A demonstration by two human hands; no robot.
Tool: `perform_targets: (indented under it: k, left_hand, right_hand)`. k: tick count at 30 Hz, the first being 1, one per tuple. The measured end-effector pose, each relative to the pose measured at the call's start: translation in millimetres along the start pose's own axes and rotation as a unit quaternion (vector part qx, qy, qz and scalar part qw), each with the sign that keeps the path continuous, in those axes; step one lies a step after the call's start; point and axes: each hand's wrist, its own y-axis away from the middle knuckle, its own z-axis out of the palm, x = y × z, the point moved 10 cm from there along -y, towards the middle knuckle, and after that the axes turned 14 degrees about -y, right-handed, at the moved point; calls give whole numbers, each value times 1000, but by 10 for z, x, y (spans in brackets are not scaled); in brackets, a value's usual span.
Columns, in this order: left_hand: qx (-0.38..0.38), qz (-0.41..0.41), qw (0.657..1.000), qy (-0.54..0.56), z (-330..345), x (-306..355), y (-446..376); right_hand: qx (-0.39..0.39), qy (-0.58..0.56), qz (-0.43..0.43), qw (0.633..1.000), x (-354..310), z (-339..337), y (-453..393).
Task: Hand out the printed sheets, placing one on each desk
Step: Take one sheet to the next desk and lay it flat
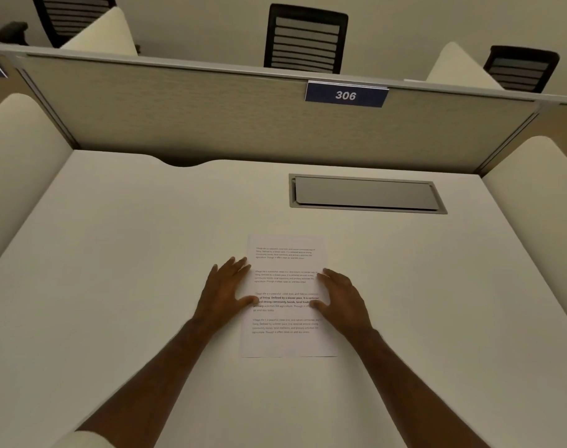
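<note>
While the printed sheet (285, 295) lies flat on the desk (130, 253), I have a hand at each of its long edges: my left hand (225, 287) rests with fingers straight along its left edge, thumb tip on the paper, and my right hand (342, 297) mirrors it on the right edge, fingers spread and relaxed, gripping nothing. The sheet sits between my palms, text facing me. Beyond my fingertips is a closed metal cable hatch (366, 194), and further off the partition with the number plate 306 (346, 95). I judge this desk's placing is about done, just squaring the page. Next calls for lifting both hands straight off without dragging the paper, then moving to another desk; no spare sheets are in sight
</note>
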Motion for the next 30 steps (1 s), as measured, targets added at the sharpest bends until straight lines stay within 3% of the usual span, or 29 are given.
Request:
perform_targets:
  k: [12,20,30]
  left_hand:
    - [-45,21,997,-59,123,15,-26]
    - [73,28,997,-4,-229,120,36]
    - [64,95,991,-75,-285,726,-142]
  right_hand:
    - [-3,15,-19,1000,29,62,-16]
    - [12,16,-42,999,-83,-51,27]
    - [105,99,1,990,-116,-491,324]
